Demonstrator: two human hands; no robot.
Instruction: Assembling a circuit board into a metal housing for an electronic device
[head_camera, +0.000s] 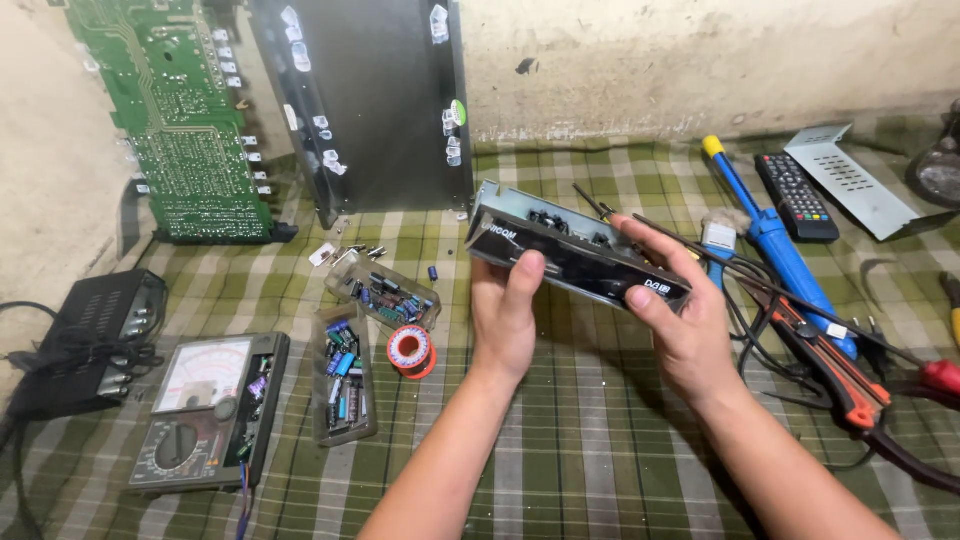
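Observation:
A black set-top box (570, 250) with its lid off is held tilted above the green checked cloth (600, 440), its glossy front panel facing me. My left hand (505, 315) grips it from below near the left end, thumb on the front panel. My right hand (675, 305) holds the right end, fingers over the top edge and thumb on the front. Circuit parts show inside the open top of the box.
A multimeter (205, 410) lies at the left, beside two clear boxes of capacitors (343, 375) and a solder spool (411, 350). A green circuit board (175, 120) and dark panel (375, 100) lean on the wall. A blue desoldering pump (775, 245), remote (795, 195), soldering iron and cables (840, 375) lie right.

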